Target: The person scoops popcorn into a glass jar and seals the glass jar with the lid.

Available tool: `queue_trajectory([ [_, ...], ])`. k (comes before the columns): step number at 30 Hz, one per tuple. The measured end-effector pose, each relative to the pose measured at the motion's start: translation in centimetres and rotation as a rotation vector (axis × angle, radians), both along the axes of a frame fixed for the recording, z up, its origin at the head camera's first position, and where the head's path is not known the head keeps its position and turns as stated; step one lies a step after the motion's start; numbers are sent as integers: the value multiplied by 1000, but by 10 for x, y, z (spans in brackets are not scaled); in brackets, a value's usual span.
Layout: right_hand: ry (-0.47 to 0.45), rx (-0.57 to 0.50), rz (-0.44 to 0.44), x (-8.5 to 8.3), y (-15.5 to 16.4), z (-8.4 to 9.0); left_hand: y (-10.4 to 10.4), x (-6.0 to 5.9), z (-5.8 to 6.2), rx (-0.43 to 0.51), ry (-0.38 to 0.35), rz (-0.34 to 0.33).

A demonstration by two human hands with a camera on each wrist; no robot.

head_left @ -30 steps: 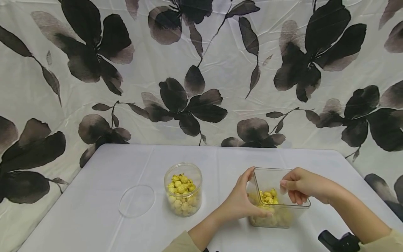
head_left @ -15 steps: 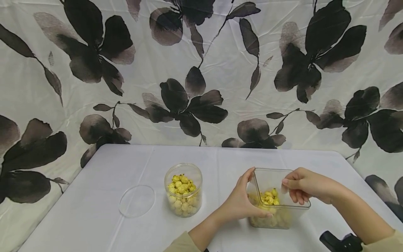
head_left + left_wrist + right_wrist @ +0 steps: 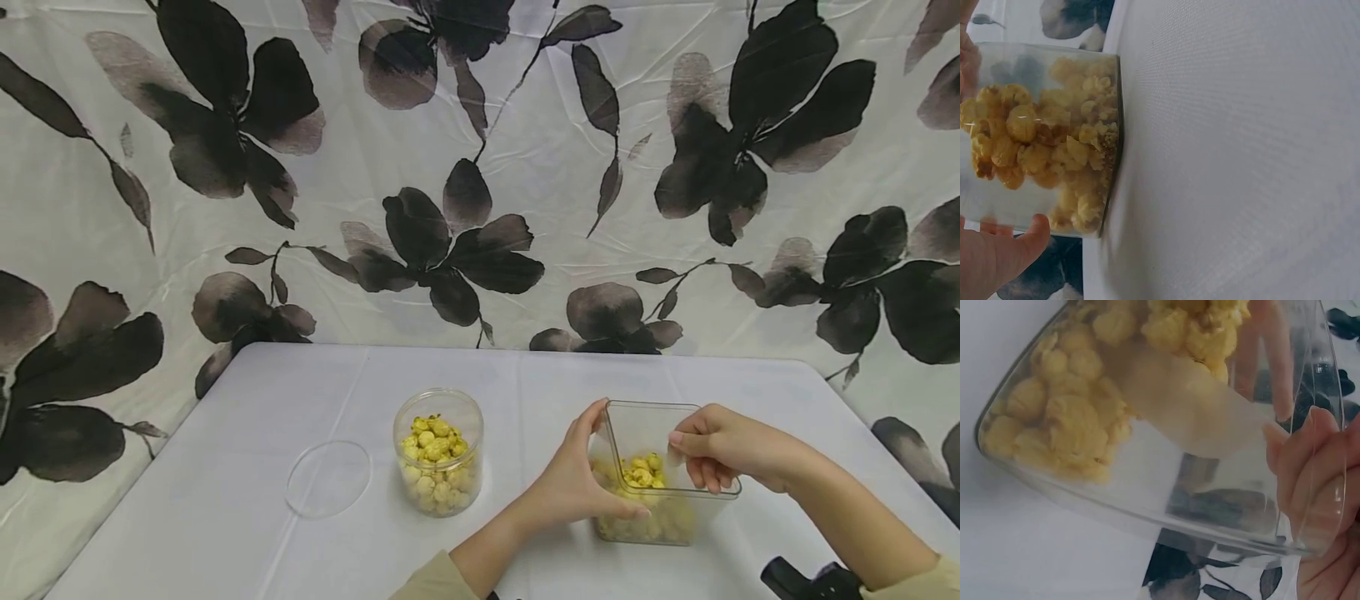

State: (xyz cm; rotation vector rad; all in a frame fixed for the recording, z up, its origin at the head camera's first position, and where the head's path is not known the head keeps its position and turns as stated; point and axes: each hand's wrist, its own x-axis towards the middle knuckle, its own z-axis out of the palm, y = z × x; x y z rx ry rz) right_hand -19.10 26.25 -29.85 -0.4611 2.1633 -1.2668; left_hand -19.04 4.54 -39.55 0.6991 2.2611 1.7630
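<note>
In the head view my left hand (image 3: 573,479) grips a clear square-sided box (image 3: 697,494), with the thumb across its near side and fingers at the far side. Yellow popcorn (image 3: 643,472) fills its lower part. The box leans, and its bottom edge meets the tablecloth in the left wrist view. My right hand (image 3: 723,446) reaches over the rim at the right. Its thumb and fingers pinch a whitish, translucent flat piece (image 3: 1210,422), whose other end lies against the popcorn in the right wrist view. What that piece is cannot be made out.
A round clear jar (image 3: 438,392) of yellow popcorn stands left of the box, uncovered. Farther left a clear round lid (image 3: 327,480) lies flat on the white tablecloth (image 3: 202,500). Behind hangs a floral cloth (image 3: 555,192). A black device (image 3: 810,579) sits by the right forearm.
The right hand, with the whitish piece, makes small shifts inside the box opening, slightly right and then back left. The left hand, box, jar and lid keep their places.
</note>
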Motion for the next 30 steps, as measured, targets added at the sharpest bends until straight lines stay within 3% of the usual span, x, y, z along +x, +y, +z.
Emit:
queue_trajectory([
  [13,-54,-7,-12,-3,2,4,1,-1,-1,-10,6,6],
  [22,-123,-118,58,-4,7,2,0,-1,-1,-14,8,-3],
  [30,-123,-144,18,0,16,-2,1,-1,1,-6,21,-8],
])
